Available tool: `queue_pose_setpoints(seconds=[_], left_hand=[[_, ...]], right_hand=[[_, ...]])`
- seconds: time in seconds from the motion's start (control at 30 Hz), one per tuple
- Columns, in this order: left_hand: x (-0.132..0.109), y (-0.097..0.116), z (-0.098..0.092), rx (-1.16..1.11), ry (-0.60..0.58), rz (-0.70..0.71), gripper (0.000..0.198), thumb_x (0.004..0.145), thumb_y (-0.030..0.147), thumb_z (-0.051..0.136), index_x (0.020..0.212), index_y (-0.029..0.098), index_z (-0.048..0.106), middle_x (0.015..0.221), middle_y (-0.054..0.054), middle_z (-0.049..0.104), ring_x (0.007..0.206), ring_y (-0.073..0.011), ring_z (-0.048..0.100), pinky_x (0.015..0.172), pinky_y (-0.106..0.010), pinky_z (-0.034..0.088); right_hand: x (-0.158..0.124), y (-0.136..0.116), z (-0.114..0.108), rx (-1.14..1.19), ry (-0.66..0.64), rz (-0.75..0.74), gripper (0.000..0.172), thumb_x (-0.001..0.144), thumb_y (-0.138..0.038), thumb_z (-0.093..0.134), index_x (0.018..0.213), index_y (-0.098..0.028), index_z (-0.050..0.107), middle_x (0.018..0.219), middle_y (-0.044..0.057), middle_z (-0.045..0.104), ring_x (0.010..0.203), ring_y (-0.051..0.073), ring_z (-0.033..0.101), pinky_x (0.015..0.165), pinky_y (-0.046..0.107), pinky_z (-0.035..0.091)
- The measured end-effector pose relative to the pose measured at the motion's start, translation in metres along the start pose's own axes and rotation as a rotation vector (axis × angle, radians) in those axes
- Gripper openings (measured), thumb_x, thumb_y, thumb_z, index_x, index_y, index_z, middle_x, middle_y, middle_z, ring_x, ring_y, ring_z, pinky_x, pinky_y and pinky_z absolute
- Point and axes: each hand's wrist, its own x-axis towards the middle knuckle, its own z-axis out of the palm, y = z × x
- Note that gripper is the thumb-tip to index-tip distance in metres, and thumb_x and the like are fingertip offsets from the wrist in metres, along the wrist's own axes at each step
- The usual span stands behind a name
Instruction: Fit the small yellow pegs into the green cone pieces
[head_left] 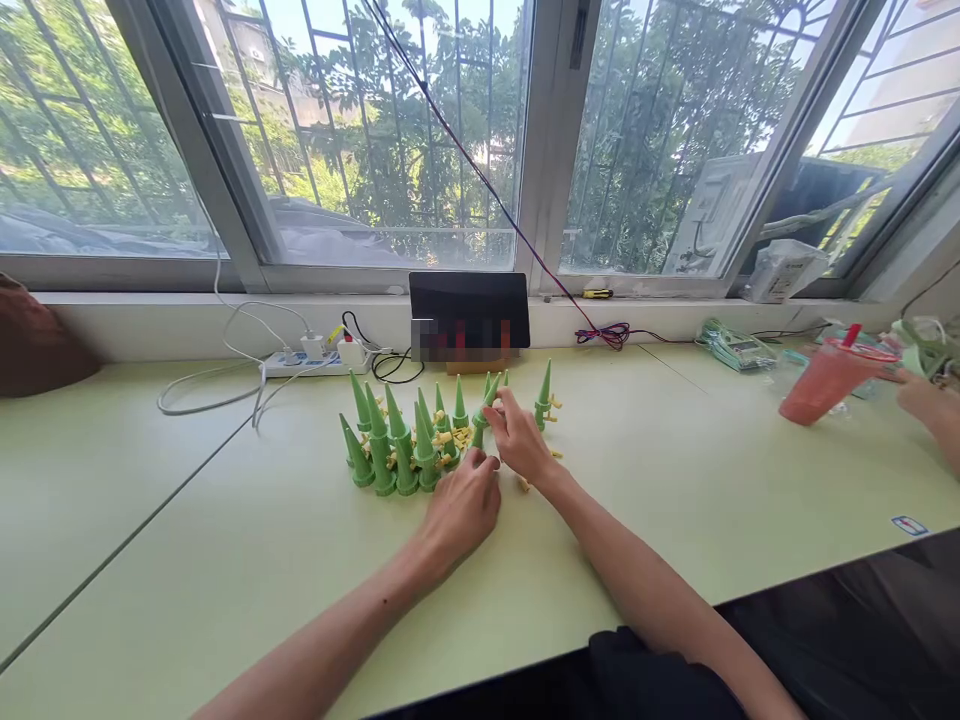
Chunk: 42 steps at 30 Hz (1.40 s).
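Several green plastic watering spikes (380,450), cone-shaped with small yellow valves on their sides, stand in a cluster on the pale table. My left hand (466,492) is closed at the foot of one green spike (478,434), in front of the cluster's right side. The right hand (519,436) pinches the upper part of the same spike, which leans slightly to the right. My fingers cover part of it. Behind and to the right, a separate spike (545,395) stands upright with yellow pieces on it. Small yellow valves (463,437) lie among the spikes, and a loose yellow piece (523,484) rests by my right wrist.
A dark tablet (469,308) leans by the window sill behind the spikes. White cables run to a power strip (300,364) at back left. At right, another person's hand (930,410) is by a tilted cup of red drink (825,382). Green packets (736,345) lie behind.
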Motion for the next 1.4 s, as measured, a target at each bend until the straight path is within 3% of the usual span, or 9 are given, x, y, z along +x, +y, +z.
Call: queue_pose_setpoints(seconds=[0.27, 0.37, 0.53, 0.67, 0.9, 1.1, 1.2, 1.3, 1.4], left_hand=[[0.001, 0.002, -0.002, -0.012, -0.004, -0.022, 0.025, 0.093, 0.025, 0.038, 0.107, 0.021, 0.058, 0.115, -0.009, 0.057, 0.08, -0.0202, 0.064, 0.066, -0.031, 0.044], [0.001, 0.002, -0.002, -0.055, 0.0, -0.022, 0.024, 0.092, 0.024, 0.04, 0.108, 0.021, 0.058, 0.115, -0.01, 0.058, 0.083, -0.0218, 0.065, 0.069, -0.033, 0.045], [0.003, 0.001, -0.002, -0.255, 0.098, -0.074, 0.028, 0.096, 0.034, 0.039, 0.116, 0.018, 0.051, 0.111, -0.011, 0.063, 0.093, -0.0247, 0.064, 0.08, -0.037, 0.047], [0.005, 0.002, -0.004, -0.359, 0.163, -0.103, 0.035, 0.098, 0.041, 0.039, 0.122, 0.018, 0.048, 0.107, -0.01, 0.066, 0.085, -0.0224, 0.065, 0.079, -0.037, 0.048], [0.007, -0.002, 0.0, -0.435, 0.208, -0.064, 0.03, 0.097, 0.042, 0.042, 0.113, 0.018, 0.051, 0.103, -0.009, 0.066, 0.074, -0.0183, 0.063, 0.073, -0.033, 0.047], [0.006, -0.003, 0.0, -0.487, 0.173, -0.072, 0.029, 0.096, 0.042, 0.044, 0.114, 0.02, 0.049, 0.105, -0.007, 0.064, 0.057, -0.0117, 0.054, 0.071, -0.032, 0.047], [0.006, -0.002, -0.001, -0.511, 0.149, -0.097, 0.032, 0.096, 0.043, 0.043, 0.117, 0.019, 0.048, 0.104, -0.007, 0.064, 0.052, -0.0102, 0.051, 0.071, -0.033, 0.048], [0.006, 0.0, -0.002, -0.516, 0.141, -0.125, 0.036, 0.096, 0.042, 0.041, 0.122, 0.017, 0.048, 0.108, -0.012, 0.065, 0.064, -0.0148, 0.059, 0.077, -0.036, 0.049], [0.007, 0.0, -0.001, -0.519, 0.142, -0.144, 0.036, 0.096, 0.039, 0.041, 0.124, 0.017, 0.048, 0.113, -0.015, 0.065, 0.088, -0.0222, 0.064, 0.085, -0.039, 0.048]], right_hand=[[-0.002, -0.02, -0.014, 0.169, 0.212, -0.059, 0.021, 0.1, -0.042, 0.039, 0.105, -0.023, 0.046, 0.117, 0.008, 0.063, 0.046, 0.005, 0.044, 0.048, 0.023, 0.039], [-0.006, -0.02, -0.027, 0.149, 0.203, -0.018, 0.023, 0.098, -0.043, 0.043, 0.102, -0.022, 0.049, 0.102, 0.006, 0.065, 0.046, 0.006, 0.046, 0.046, 0.023, 0.037], [-0.01, 0.0, -0.036, 0.141, -0.005, 0.09, 0.025, 0.093, -0.044, 0.05, 0.092, -0.019, 0.055, 0.086, 0.005, 0.065, 0.057, 0.012, 0.055, 0.05, 0.025, 0.041], [-0.01, 0.01, -0.028, 0.18, -0.134, 0.108, 0.023, 0.091, -0.041, 0.052, 0.091, -0.019, 0.056, 0.078, 0.004, 0.063, 0.071, 0.016, 0.058, 0.061, 0.027, 0.047], [-0.012, 0.001, -0.025, 0.232, -0.263, 0.106, 0.018, 0.091, -0.037, 0.052, 0.085, -0.02, 0.052, 0.074, 0.0, 0.06, 0.061, 0.013, 0.054, 0.058, 0.027, 0.045], [-0.011, -0.006, -0.029, 0.209, -0.3, 0.126, 0.026, 0.095, -0.04, 0.047, 0.078, -0.02, 0.049, 0.062, -0.003, 0.054, 0.051, 0.012, 0.054, 0.052, 0.024, 0.042], [-0.01, -0.004, -0.034, 0.158, -0.296, 0.108, 0.031, 0.098, -0.04, 0.041, 0.077, -0.019, 0.051, 0.065, -0.002, 0.059, 0.05, 0.01, 0.055, 0.055, 0.023, 0.043], [-0.008, 0.003, -0.042, 0.049, -0.249, 0.096, 0.032, 0.098, -0.038, 0.04, 0.078, -0.018, 0.054, 0.076, 0.001, 0.066, 0.051, 0.009, 0.052, 0.055, 0.022, 0.041], [-0.006, 0.012, -0.053, -0.104, -0.227, 0.09, 0.024, 0.096, -0.031, 0.045, 0.08, -0.018, 0.058, 0.07, 0.001, 0.065, 0.057, 0.011, 0.053, 0.059, 0.023, 0.039]])
